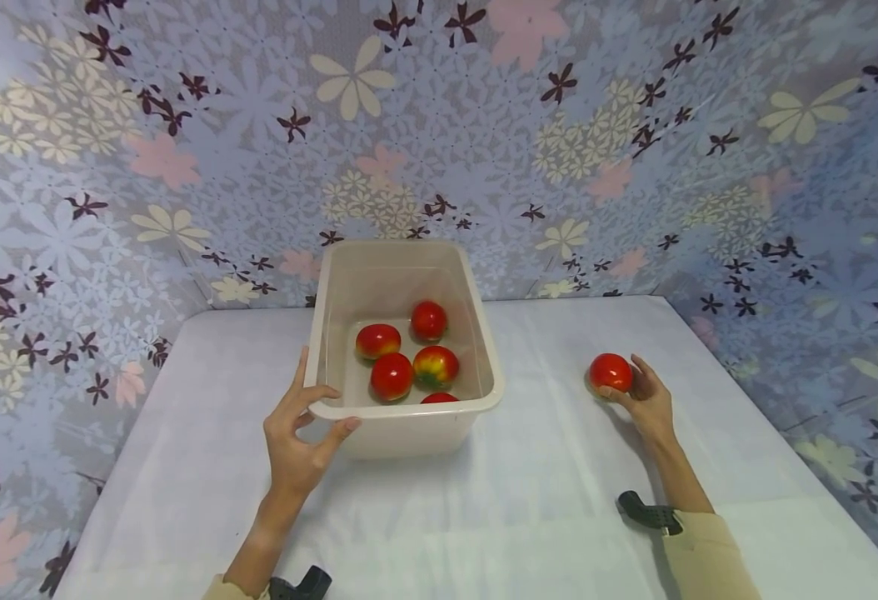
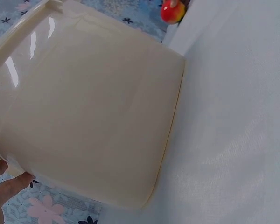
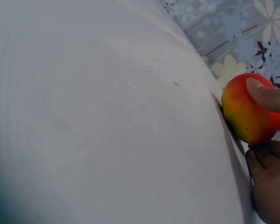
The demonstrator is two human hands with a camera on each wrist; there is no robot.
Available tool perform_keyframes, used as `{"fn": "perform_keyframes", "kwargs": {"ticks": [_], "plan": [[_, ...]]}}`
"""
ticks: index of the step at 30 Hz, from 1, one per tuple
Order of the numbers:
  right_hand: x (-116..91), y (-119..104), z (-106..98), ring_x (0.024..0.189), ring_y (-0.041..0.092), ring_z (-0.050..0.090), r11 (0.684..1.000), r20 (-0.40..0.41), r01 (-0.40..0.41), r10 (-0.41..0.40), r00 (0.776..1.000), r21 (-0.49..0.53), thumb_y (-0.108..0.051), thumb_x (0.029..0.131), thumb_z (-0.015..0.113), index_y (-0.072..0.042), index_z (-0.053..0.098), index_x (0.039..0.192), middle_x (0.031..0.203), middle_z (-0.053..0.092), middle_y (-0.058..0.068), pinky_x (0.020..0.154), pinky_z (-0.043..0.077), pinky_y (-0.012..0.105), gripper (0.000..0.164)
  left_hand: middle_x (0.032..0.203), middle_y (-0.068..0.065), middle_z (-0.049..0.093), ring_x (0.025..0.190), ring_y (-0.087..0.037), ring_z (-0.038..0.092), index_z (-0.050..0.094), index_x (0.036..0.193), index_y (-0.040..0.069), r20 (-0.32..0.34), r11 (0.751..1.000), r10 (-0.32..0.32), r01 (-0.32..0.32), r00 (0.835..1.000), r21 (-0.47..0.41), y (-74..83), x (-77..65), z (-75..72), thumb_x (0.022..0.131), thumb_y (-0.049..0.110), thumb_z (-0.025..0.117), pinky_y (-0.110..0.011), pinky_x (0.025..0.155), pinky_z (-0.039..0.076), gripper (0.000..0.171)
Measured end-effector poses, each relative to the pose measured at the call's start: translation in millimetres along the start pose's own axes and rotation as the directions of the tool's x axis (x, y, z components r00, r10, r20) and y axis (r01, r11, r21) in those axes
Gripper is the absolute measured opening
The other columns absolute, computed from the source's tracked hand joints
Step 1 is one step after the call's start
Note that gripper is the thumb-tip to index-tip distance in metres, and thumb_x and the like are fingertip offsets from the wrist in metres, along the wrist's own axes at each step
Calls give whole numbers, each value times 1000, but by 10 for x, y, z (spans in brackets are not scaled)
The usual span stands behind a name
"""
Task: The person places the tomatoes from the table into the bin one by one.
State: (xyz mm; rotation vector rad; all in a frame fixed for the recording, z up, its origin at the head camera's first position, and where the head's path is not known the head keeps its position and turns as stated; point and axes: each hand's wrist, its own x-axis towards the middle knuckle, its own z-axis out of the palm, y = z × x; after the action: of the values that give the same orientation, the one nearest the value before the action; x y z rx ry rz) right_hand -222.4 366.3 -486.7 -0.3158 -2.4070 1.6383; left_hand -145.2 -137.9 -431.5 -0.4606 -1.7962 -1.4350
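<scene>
A cream plastic tub (image 1: 409, 429) stands on the table, and several red and yellow mangoes (image 1: 391, 377) lie on its floor. At its near left corner my left hand (image 1: 296, 437) grips the rim, with the thumb on the outer wall. The left wrist view shows the tub's outer wall (image 2: 98, 102) and the fingertips (image 2: 16, 184) against its edge. Off to the right, my right hand (image 1: 649, 408) holds another mango (image 1: 610, 372) at the tabletop. In the right wrist view the thumb lies over this mango's (image 3: 247, 114) red and yellow skin, with fingers below.
A white cloth covers the table (image 1: 559, 500). Behind and on both sides hangs a floral-patterned curtain (image 1: 454, 142). Dark straps with a mount (image 1: 649, 515) sit on both wrists. The tub's tall walls rise between its mangoes and the tabletop.
</scene>
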Motion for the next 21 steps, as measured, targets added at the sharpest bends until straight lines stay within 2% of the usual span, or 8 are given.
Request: {"fn": "perform_keyframes", "kwargs": {"ticks": [3, 8, 10, 15, 21], "plan": [[-5, 18, 2, 142, 36, 33, 1000, -16, -7, 7, 1000, -20, -11, 87, 74, -5, 29, 152, 156, 33, 20, 110, 34, 19, 80, 145, -24, 46, 122, -43, 54, 68, 91, -1, 1, 1000, -1, 1, 1000, -4, -1, -6, 2, 65, 6, 85, -14, 75, 53, 32], [-28, 27, -5, 142, 36, 34, 999, -20, -9, 8, 1000, -38, -11, 88, 72, -5, 30, 152, 156, 34, 19, 107, 35, 16, 76, 146, -22, 46, 127, -27, 55, 69, 92, 1, 3, 1000, -3, 3, 1000, -10, -8, -14, 2, 65, 8, 85, -14, 76, 53, 33], [-34, 23, -6, 142, 36, 34, 999, -17, -8, 8, 1000, -35, -12, 88, 72, -5, 29, 152, 156, 33, 19, 107, 35, 17, 77, 146, -23, 46, 126, -29, 56, 69, 92, 0, 1, 1000, -1, 1, 1000, -11, -21, -20, 5, 65, 9, 85, -13, 75, 53, 32], [-32, -1, -9, 142, 35, 34, 1000, -23, -9, 9, 1000, -9, -14, 88, 73, -5, 31, 152, 156, 34, 19, 107, 36, 17, 77, 145, -25, 46, 122, -43, 54, 68, 91, -1, -3, 1000, 0, 0, 1000, -8, -34, -20, 13, 67, 12, 85, -13, 75, 53, 32], [-24, -62, -4, 143, 32, 34, 1000, -14, -20, 20, 1000, 4, -17, 87, 74, -8, 31, 152, 156, 33, 18, 106, 36, 13, 78, 147, -21, 46, 125, -39, 54, 69, 92, 1, 2, 1000, -13, 13, 1000, -13, -19, -12, -2, 65, 8, 85, -18, 76, 55, 32]]}}
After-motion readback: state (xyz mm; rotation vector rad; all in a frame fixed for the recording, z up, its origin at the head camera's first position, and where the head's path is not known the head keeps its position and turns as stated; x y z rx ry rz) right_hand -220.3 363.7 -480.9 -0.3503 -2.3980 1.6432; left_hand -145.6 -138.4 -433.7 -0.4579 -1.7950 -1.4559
